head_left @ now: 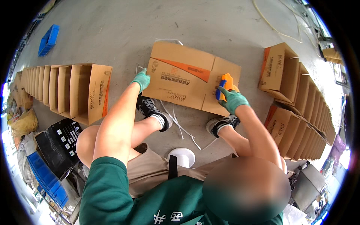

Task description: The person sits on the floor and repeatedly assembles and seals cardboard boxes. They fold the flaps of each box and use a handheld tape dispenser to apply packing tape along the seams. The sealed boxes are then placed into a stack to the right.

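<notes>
We're seeing a brown carton lying in front of the shoes, between rows of open boxes. Left hand is sitting half-curled at its left edge, grip unclear to us. Right hand is clasping a yellow-and-blue handheld tool over the carton's right end.
</notes>
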### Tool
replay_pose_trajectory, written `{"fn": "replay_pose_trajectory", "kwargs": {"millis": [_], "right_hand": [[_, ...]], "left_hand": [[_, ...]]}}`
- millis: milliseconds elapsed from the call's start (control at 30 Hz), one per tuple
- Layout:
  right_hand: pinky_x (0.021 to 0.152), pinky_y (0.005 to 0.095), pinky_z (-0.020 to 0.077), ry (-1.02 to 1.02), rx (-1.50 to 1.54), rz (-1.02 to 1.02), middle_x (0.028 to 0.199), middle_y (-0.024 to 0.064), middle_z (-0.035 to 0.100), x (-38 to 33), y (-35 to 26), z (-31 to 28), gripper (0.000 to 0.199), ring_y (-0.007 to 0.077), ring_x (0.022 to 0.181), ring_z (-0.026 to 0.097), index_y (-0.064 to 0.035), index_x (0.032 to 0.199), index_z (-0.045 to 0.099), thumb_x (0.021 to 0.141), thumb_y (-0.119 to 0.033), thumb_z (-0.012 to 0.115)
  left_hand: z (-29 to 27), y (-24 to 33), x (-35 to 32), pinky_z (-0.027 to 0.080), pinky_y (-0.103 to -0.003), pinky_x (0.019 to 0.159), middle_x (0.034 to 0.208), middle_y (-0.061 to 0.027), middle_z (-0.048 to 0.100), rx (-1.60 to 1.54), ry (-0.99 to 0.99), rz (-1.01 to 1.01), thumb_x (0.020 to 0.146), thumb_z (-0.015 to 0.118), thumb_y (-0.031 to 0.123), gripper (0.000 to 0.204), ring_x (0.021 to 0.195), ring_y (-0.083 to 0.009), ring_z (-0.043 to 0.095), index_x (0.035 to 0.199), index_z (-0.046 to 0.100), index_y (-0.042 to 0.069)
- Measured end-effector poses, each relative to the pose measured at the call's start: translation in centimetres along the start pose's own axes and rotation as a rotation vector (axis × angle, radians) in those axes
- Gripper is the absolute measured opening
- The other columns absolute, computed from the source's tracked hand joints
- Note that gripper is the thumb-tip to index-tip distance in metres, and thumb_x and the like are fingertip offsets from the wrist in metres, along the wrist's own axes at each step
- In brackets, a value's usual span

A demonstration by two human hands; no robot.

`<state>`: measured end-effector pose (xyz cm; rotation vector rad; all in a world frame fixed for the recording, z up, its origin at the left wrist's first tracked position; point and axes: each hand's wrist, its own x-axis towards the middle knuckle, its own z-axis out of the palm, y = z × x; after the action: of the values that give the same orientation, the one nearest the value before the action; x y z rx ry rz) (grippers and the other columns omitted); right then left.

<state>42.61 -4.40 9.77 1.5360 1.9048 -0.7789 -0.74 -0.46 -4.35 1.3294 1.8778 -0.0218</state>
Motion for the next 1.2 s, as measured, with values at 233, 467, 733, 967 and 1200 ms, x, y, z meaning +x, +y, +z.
{"fn": "replay_pose_trajectory", "kwargs": {"millis": [233,467,733,967,1200], "right_hand": [[0.084,0.0486,0.0533,0.302,0.275,0.163,0.102,0.0224,0.069,5.0,-1.1,8.7,0.041,0.0389,0.095,0.068,-0.0205,0.132,0.058,0.091,-0.022,0.064],[0.084,0.0446,0.0536,0.502,0.475,0.277,0.102,0.0186,0.071,4.1,0.1,6.1,0.038,0.0388,0.096,0.068,-0.0188,0.122,0.066,0.085,-0.029,0.069],[0.087,0.0428,0.0533,0.48,0.775,0.368,0.116,0.0196,0.067,4.6,0.0,10.5,0.051,0.036,0.102,0.066,-0.0108,0.128,0.058,0.084,-0.031,0.074],[0.104,0.0485,0.0457,1.082,0.121,-0.241,0.142,0.0162,0.054,-4.5,-5.8,-9.3,0.055,0.0396,0.129,0.052,-0.0127,0.142,0.05,0.09,-0.019,0.065],[0.12,0.0559,0.0243,0.846,-0.18,-0.11,0.164,0.0102,0.022,-6.4,-6.5,-6.8,0.079,0.04,0.15,0.023,-0.0159,0.158,0.024,0.09,-0.017,0.064]], "left_hand": [[-0.7,0.7,-0.5,0.047,-0.04,0.1,0.133,-0.0227,0.062,-0.187,0.13,0.003,0.095,0.062,0.017,0.057,0.119,-0.0322,0.062,0.146,0.045,0.001],[-6.9,0.5,-1.5,0.053,-0.038,0.078,0.106,-0.0118,0.068,-0.547,0.241,-0.016,0.088,0.06,0.006,0.031,0.089,-0.0221,0.064,0.119,0.061,0.001],[-15.0,-1.7,-3.9,0.052,-0.032,0.087,0.112,-0.0055,0.066,-0.768,0.51,0.116,0.088,0.056,-0.002,0.044,0.096,-0.0161,0.064,0.132,0.056,0.004],[-13.8,-3.3,-8.6,0.049,-0.031,0.093,0.115,-0.0054,0.066,-0.763,0.504,0.128,0.088,0.059,-0.001,0.044,0.102,-0.0163,0.063,0.132,0.056,0.001],[-15.9,5.1,-16.8,0.043,-0.029,0.099,0.109,-0.0041,0.065,-0.893,0.654,0.426,0.09,0.074,0.024,0.043,0.105,-0.0148,0.059,0.126,0.06,0.007]]}}
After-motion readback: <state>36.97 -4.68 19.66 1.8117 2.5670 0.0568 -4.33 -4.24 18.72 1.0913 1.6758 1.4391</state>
